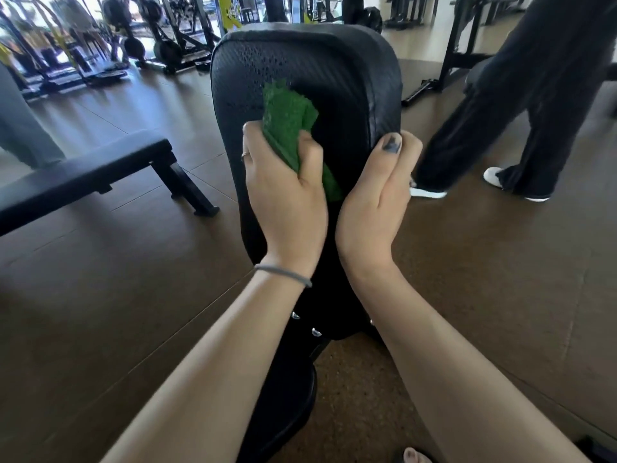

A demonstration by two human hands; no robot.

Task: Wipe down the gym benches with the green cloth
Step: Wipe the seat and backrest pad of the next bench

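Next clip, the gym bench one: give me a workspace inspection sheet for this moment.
Surface: black padded bench, textured top, upper part bare.
Job's things: green cloth, folded, lying against the pad.
Clutter: nothing seen on the pad.
Hands: left hand grips the cloth; right hand holds the pad's right edge, thumb on top.
Cables: nothing seen.
Surroundings: second flat bench to the left; another person's legs in dark trousers at right; blurred gym machines behind; brown floor.
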